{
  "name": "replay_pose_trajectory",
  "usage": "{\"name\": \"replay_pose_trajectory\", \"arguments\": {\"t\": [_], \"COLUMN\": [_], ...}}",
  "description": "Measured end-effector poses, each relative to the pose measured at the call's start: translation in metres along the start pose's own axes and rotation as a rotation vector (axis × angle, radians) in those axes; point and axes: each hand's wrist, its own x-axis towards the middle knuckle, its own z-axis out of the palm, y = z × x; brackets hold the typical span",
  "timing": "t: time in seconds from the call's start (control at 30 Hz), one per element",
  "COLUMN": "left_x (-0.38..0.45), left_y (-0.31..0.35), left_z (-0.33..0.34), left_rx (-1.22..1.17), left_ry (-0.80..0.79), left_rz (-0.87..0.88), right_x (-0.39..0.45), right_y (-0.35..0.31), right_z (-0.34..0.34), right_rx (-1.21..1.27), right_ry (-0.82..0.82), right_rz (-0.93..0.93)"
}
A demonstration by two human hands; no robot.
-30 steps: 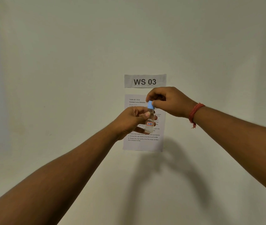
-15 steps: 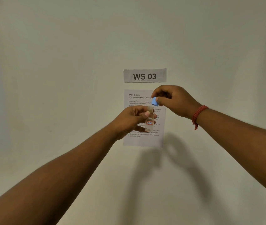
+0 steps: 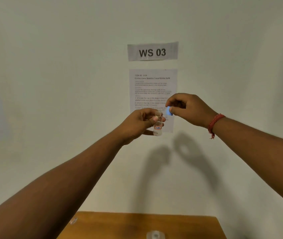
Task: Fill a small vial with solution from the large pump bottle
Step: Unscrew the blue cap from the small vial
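The blue cap [image 3: 169, 111], seated on the vial [image 3: 158, 125] one second earlier, was now off and pinched in the right hand [image 3: 188, 109] just beside the open neck. The left hand [image 3: 138, 124] held the vial upright, fingers [image 3: 154, 119] clamped on it, so filling could follow. The view had dropped, revealing the wooden surface [image 3: 120, 226] below.
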Motion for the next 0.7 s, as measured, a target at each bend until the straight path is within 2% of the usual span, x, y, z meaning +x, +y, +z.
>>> {"name": "replay_pose_trajectory", "arguments": {"t": [0.3, 0.7], "left_x": [-0.055, -0.169], "left_y": [-0.104, -0.239], "left_z": [0.032, 0.085], "left_rx": [-0.014, 0.257], "left_ry": [-0.001, -0.093], "left_rz": [-0.12, -0.266], "right_x": [-0.078, -0.231], "right_y": [0.052, 0.109], "right_z": [0.074, 0.198], "right_rx": [0.061, 0.097], "right_ry": [-0.123, -0.419], "right_rz": [0.151, 0.352]}}
